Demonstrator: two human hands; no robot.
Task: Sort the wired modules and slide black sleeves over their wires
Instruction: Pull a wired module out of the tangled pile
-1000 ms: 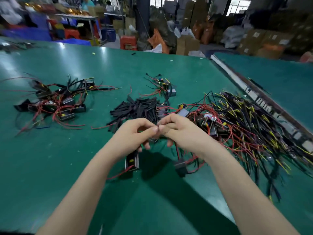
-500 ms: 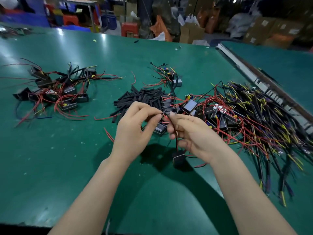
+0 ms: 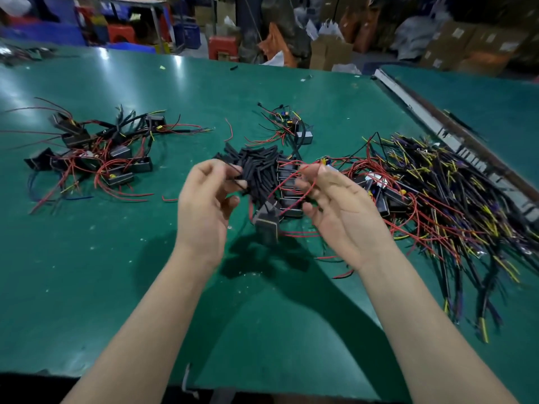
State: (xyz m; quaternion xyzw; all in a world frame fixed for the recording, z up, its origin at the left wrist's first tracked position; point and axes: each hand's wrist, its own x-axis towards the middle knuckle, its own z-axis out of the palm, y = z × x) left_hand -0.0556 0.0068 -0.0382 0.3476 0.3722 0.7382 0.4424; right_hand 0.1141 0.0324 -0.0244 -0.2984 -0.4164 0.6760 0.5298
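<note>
Left hand [image 3: 205,205] has a grip on a thin black sleeve [image 3: 234,177], pinched between thumb and fingertips, while the right hand [image 3: 335,205] curls its fingers round a red wire [image 3: 294,182]. One black module [image 3: 267,221] dangles between the two hands, just above the table [image 3: 87,272]. Right behind them is a heap of loose black sleeves [image 3: 256,164], too many to count. Three module piles: one far left [image 3: 96,158], a small one behind [image 3: 291,126], and a huge tangle on the right [image 3: 437,193]. Green table, with blurry cardboard boxes [image 3: 455,42] and red stools [image 3: 223,46] beyond.
</note>
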